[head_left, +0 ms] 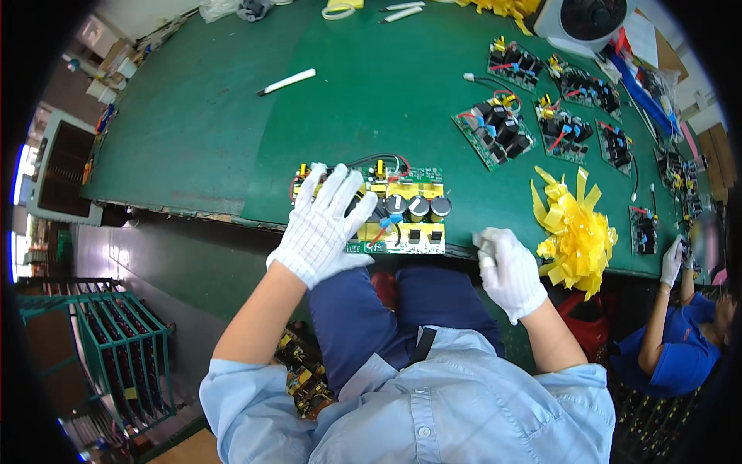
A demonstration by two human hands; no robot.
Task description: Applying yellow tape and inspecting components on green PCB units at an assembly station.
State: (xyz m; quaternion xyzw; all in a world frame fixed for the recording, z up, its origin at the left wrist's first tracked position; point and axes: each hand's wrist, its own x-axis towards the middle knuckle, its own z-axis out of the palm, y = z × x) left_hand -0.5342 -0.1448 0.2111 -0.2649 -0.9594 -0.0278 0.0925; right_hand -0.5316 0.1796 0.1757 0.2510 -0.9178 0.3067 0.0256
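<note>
A green circuit board with black round capacitors, yellow tape and red, blue and black wires lies at the table's near edge in front of me. My left hand, in a white striped glove, rests on the board's left part with its fingers spread and covers the parts beneath. To the right of the board, my gloved right hand is closed at the table edge, apart from the board. Something small and greyish shows at its fingertips, too blurred to name.
A heap of yellow tape strips hangs at the near edge, right of my right hand. Several similar circuit boards lie at the right. A white pen-like tool and a fan are farther back. A co-worker in blue works at the far right.
</note>
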